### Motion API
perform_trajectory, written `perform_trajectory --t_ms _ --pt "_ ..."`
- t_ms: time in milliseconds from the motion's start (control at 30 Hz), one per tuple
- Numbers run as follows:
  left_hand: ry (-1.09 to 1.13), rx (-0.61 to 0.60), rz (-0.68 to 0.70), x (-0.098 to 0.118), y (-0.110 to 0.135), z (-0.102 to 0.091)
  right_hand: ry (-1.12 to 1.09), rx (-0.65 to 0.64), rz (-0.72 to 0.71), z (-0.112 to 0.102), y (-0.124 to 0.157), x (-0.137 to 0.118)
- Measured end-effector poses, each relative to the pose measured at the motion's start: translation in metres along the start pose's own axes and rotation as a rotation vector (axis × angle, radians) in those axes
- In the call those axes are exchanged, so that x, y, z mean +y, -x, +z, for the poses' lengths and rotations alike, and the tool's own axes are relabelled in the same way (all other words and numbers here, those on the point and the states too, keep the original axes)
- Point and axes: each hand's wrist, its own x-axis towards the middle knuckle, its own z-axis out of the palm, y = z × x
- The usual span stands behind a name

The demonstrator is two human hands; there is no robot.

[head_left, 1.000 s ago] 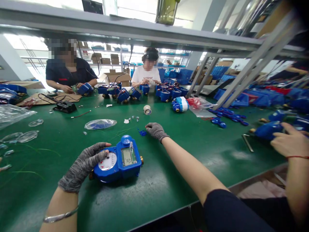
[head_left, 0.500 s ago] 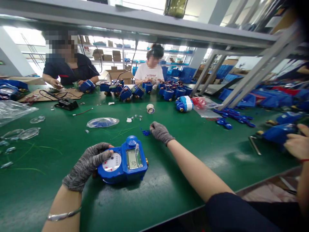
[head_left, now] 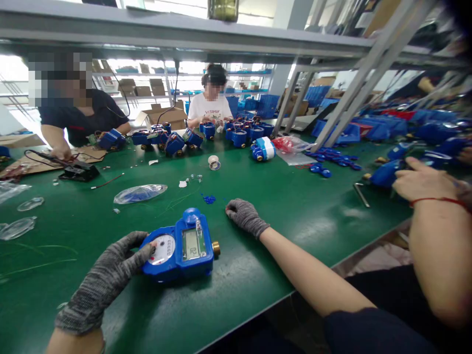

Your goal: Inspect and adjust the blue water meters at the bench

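My left hand [head_left: 110,270], in a grey knitted glove with bare fingertips, grips the left side of a blue water meter [head_left: 180,248]. Its thumb lies over the round dial, and the meter's small display faces up. A brass threaded end [head_left: 216,248] sticks out on the meter's right. My right hand [head_left: 245,216], gloved alike, is closed with fingertips pinched just above the green table, right of the meter. Whatever those fingertips hold is too small to make out. Beyond the meter lies a little pile of tiny blue pieces [head_left: 209,199].
A clear bag of blue parts [head_left: 140,194], a wire spool [head_left: 214,162] and a wrapped meter [head_left: 263,149] lie farther back. Two people sit opposite among more meters. At right, a co-worker's hand [head_left: 424,182] is on another meter near a metal hex key [head_left: 361,195].
My right hand has drawn back from the tiny blue pieces, nearer to me. My left hand still grips the meter. The view has swung right, and the co-worker's arm shows more.
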Motion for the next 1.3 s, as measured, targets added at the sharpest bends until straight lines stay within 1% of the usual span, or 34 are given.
perform_trajectory --t_ms 100,167,233,333,400,467,533,600,667,700,800,900,1067,1200,1300 --pt "0.053 0.025 0.018 0.001 -0.006 0.008 -0.001 0.020 0.030 0.002 0.001 0.000" --pt "0.106 0.029 0.073 0.000 -0.012 0.014 0.002 0.048 0.054 0.004 0.001 0.000" --pt "0.203 -0.010 0.137 -0.002 -0.018 0.020 -0.005 0.058 0.071 0.006 0.001 0.000" --pt "0.319 -0.066 0.184 -0.006 -0.023 0.031 -0.034 0.038 0.077 0.006 -0.001 0.001" --pt "0.343 -0.043 0.220 -0.010 -0.025 0.038 -0.056 0.024 0.081 0.004 -0.001 0.001" --pt "0.354 0.024 0.255 -0.013 -0.028 0.043 -0.085 0.011 0.078 -0.001 0.001 0.001" --pt "0.377 0.104 0.276 -0.017 -0.032 0.048 -0.211 -0.016 0.023 -0.009 0.009 0.000" --pt "0.413 0.140 0.278 -0.020 -0.035 0.051 -0.433 -0.058 -0.076 -0.020 0.024 -0.002" --pt "0.446 0.137 0.265 -0.021 -0.038 0.054 -0.644 -0.114 -0.164 -0.032 0.043 -0.007" --pt "0.460 0.124 0.255 -0.021 -0.038 0.056 -0.708 -0.150 -0.187 -0.038 0.053 -0.009" --pt "0.497 0.100 0.225 -0.017 -0.037 0.061 -0.802 -0.245 -0.219 -0.046 0.074 -0.018" --pt "0.511 0.112 0.208 -0.011 -0.035 0.063 -0.761 -0.238 -0.241 -0.045 0.077 -0.025" --pt "0.497 0.095 0.204 -0.009 -0.032 0.063 -0.605 -0.232 -0.296 -0.048 0.068 -0.030" --pt "0.517 0.083 0.192 -0.011 -0.033 0.061 -0.538 -0.232 -0.403 -0.054 0.066 -0.030" --pt "0.531 0.085 0.187 -0.010 -0.034 0.061 -0.541 -0.217 -0.492 -0.053 0.066 -0.026"
